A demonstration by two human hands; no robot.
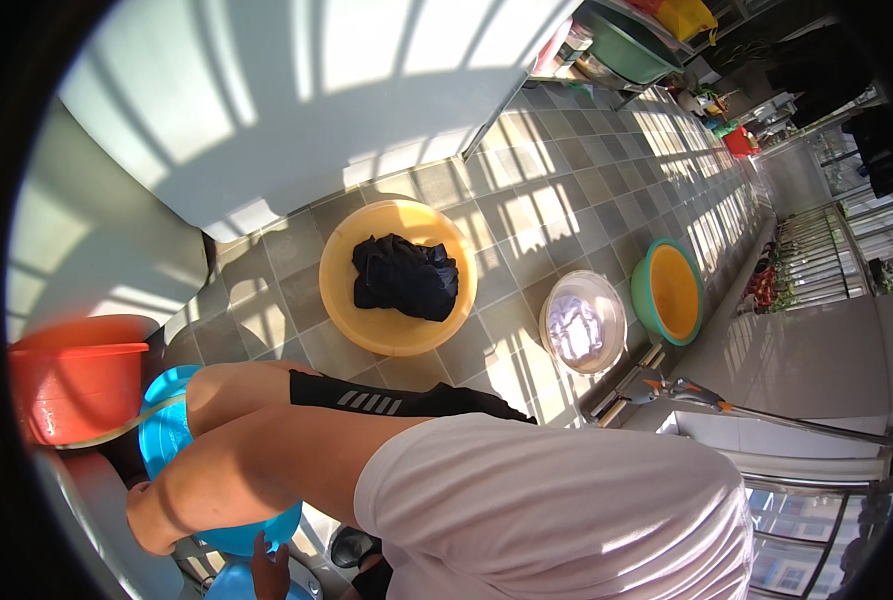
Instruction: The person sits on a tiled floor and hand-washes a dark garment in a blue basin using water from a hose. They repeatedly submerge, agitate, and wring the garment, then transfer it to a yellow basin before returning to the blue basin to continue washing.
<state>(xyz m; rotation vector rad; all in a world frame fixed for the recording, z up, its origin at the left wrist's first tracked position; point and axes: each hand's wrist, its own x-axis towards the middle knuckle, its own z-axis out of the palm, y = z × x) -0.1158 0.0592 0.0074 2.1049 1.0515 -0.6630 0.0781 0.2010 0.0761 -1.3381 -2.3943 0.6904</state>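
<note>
My right arm, in a white short sleeve, reaches left across a blue basin [165, 427]. At its end, my right hand [150, 517] is bent down, its fingers mostly hidden; what it touches cannot be made out. Low in the view, my left hand [270, 566] is in shadow beside the blue basin's near rim. Two of its fingertips point up, and the palm is cut off by the picture's edge. A light-blue item [236, 581] lies just beside it. A pale hose [128, 427] runs from the red tub [79, 394] over the blue basin's rim.
On the tiled floor stands a yellow basin [334, 315] holding dark cloth [405, 277]. Farther right are a white basket [619, 322] with pale cloth [575, 328], and a green-and-orange basin [671, 292]. A long-handled mop [664, 386] leans nearby. White appliances [281, 135] line the upper left.
</note>
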